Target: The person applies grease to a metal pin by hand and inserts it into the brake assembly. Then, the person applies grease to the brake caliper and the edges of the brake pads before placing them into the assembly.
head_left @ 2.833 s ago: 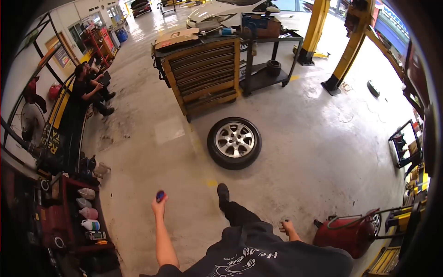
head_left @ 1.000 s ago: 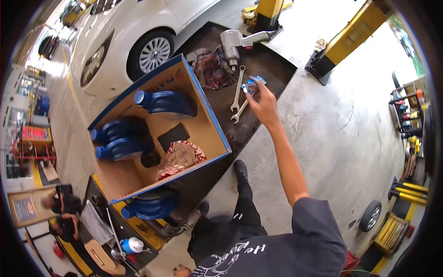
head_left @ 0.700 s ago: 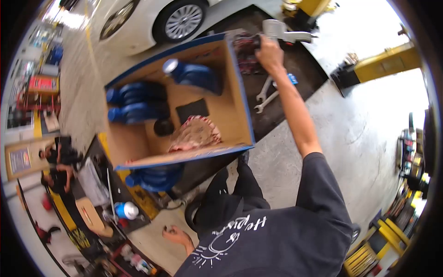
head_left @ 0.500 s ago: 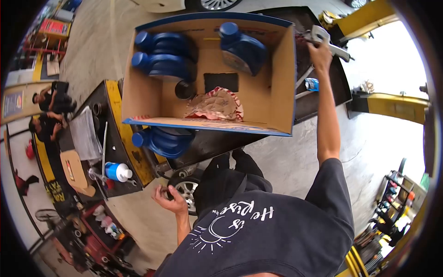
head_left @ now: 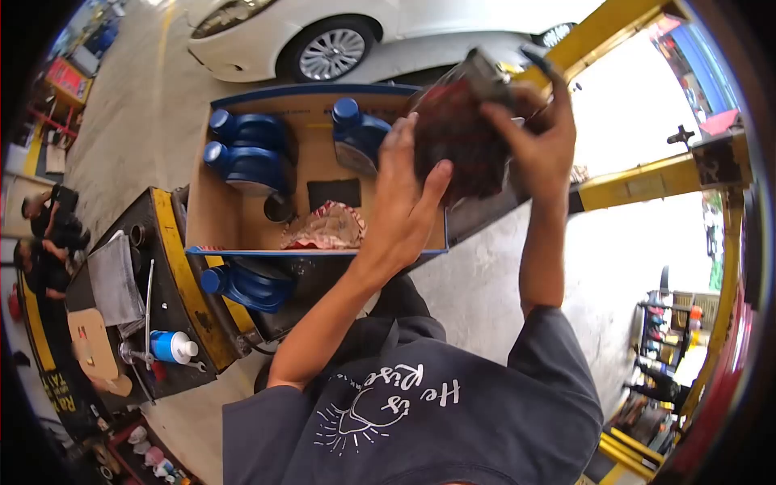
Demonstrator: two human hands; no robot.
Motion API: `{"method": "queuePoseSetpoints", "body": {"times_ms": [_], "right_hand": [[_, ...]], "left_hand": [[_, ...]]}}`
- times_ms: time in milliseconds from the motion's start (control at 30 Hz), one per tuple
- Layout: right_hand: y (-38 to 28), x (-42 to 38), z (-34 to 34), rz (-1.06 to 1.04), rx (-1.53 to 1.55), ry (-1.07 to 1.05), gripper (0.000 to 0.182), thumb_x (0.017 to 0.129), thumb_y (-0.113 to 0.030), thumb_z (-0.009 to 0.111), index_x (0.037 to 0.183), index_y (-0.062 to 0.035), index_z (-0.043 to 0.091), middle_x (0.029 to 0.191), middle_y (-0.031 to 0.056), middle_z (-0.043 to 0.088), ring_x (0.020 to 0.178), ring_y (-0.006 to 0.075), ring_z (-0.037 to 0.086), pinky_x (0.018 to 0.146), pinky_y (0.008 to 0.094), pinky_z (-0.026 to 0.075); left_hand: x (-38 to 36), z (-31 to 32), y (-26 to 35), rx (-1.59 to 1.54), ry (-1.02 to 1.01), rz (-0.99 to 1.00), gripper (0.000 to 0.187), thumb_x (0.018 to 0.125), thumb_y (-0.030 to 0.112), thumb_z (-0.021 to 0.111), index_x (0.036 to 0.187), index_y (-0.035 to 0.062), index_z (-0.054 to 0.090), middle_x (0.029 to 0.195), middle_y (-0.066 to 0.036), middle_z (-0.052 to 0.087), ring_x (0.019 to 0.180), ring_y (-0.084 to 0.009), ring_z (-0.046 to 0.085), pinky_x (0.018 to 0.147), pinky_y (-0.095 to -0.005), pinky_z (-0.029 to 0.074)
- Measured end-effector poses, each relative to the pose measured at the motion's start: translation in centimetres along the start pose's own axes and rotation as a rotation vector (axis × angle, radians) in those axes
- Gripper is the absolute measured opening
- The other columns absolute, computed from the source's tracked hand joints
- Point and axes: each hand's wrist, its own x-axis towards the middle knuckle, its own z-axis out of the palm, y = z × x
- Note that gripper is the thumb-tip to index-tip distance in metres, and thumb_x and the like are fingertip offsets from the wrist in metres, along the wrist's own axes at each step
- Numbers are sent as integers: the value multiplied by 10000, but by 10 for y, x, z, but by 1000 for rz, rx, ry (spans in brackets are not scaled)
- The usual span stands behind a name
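Observation:
A dark red, plastic-wrapped bundle is held up over the right end of an open cardboard box. Blur hides exactly what it is. My left hand grips its near left side, thumb and fingers spread along the wrap. On its right, my right hand holds the upper part with bent fingers, beside a greyish piece at the top. Inside the box stand blue bottles, with a crumpled red-and-white paper, a small dark cup and a black rectangle.
Another blue bottle lies outside the box's near side. On the left bench sit a blue-and-white bottle, wrenches and a cardboard piece. A white car stands beyond; yellow lift arms extend at right. Two people are far left.
My left hand has risen from low beside the bench to the bundle. My right hand has come from a grey tool-like item beyond the box to the bundle. The view has shifted, showing more car.

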Motion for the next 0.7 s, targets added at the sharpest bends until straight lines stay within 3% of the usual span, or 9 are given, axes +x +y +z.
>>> {"method": "queuePoseSetpoints", "body": {"times_ms": [133,233,267,300,367,433,500,533,700], "right_hand": [[11,-9,15,-66,167,-378,715,739,-103,708,1291,-28,262,1027,128,623,980,220,594,828,302,442],[20,-1,-3,-271,192,-543,687,734,-219,714,1290,-46,348,1176,169,545,1149,337,480,940,409,373],[22,0,-15,-398,4,-509,661,741,-263,701,1284,-58,385,1253,177,476,1226,359,369,986,437,309],[25,0,-27,-525,-187,-465,640,749,-308,689,1279,-69,422,1330,185,406,1303,381,258,1032,465,246],[38,-10,-36,-566,-207,-476,665,749,-547,595,1269,-147,484,1434,207,202,1336,437,51,1028,545,185],[40,-16,-42,-546,-305,-544,726,734,-664,505,1254,-157,508,1454,207,126,1328,456,-26,1039,566,106],[50,-16,-42,-550,-298,-568,711,726,-677,487,1194,-145,550,1460,191,111,1326,453,-40,1038,575,45],[53,-16,-42,-549,-312,-576,706,719,-691,468,1135,-133,592,1465,176,95,1324,451,-55,1038,584,-15],[58,-9,-61,-581,-343,-829,693,729,-662,472,796,0,666,1473,136,109,1324,454,-14,1027,605,-17]], "left_hand": [[7,29,-13,-779,125,-388,431,948,373,343,1242,64,400,1134,-109,512,1072,-214,499,926,-360,396],[2,40,-9,-1034,194,-359,539,941,445,319,1341,83,296,1238,-104,460,1113,-217,487,949,-329,387],[-7,39,-39,-1421,-190,-91,540,936,470,285,1334,106,310,1224,-80,475,1109,-205,491,913,-361,427],[-13,50,-23,-959,132,-248,545,933,466,282,1328,92,314,1215,-87,481,1075,-211,516,872,-372,455],[-20,70,-21,-1109,200,-162,502,939,392,317,1322,68,315,1211,-93,479,1064,-199,519,871,-355,456],[-33,92,-17,-644,418,-71,452,935,275,367,1318,42,313,1193,-84,478,1037,-172,515,858,-329,458],[-42,97,-24,-1147,183,-34,419,916,143,416,1307,24,324,1165,-65,482,982,-150,523,862,-303,443],[-49,114,-22,-869,598,-167,372,892,95,464,1246,-1,400,1080,-63,525,904,-142,543,845,-269,433],[-18,125,29,-426,714,-110,233,895,121,484,1087,-9,515,1042,-83,580,938,-141,550,836,-265,419]]}}
